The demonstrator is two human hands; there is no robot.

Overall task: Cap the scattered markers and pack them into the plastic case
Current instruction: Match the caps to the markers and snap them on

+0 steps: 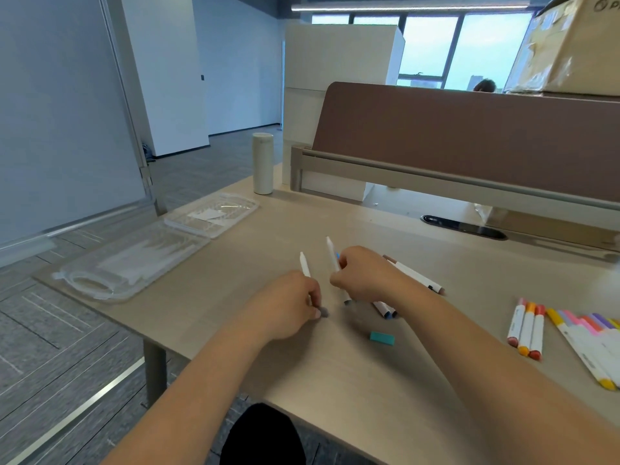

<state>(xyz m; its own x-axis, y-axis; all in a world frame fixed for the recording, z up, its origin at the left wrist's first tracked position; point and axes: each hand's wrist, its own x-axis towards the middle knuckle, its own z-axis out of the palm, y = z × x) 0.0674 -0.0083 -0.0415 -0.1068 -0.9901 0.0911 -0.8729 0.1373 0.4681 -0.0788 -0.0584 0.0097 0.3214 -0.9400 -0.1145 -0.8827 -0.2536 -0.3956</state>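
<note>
Bearing perhaps "P": cardboard box (570, 45)

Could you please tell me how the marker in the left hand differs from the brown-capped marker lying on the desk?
The left hand grips its marker, tilted up off the desk; the brown-capped marker lies flat on it. The held marker's lower end looks grey; the lying one's caps are brown. Both have white barrels.

L hand (292, 305) w/ marker (305, 265), prob. uncapped
</note>
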